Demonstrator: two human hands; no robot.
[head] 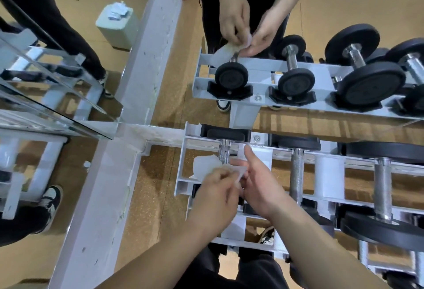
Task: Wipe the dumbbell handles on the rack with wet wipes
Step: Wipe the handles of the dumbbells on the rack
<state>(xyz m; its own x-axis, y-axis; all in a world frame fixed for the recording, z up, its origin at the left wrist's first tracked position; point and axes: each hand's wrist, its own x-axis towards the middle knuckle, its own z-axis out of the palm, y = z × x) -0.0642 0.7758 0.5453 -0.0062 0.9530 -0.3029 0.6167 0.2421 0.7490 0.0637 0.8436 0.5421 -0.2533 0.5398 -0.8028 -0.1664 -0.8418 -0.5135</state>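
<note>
A white dumbbell rack (181, 165) stands against a mirror. At its left end sits the smallest dumbbell, its knurled steel handle (224, 152) rigid, heavy and grippy. Just below the handle, a wet wipe (205, 166), limp, light and probably slick, is best bunched and wrapped around the bar. The left hand (215, 194) pinches it in curled fingers. The right hand (263, 188) is mostly straight-fingered at the wipe's edge; whether it grips is unclear.

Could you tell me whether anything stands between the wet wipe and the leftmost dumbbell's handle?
Nothing visible does. The white wet wipe, pinched by the left hand, overlaps the leftmost dumbbell's knurled steel handle; the right hand sits at the wipe's right edge, beside the handle.
</note>
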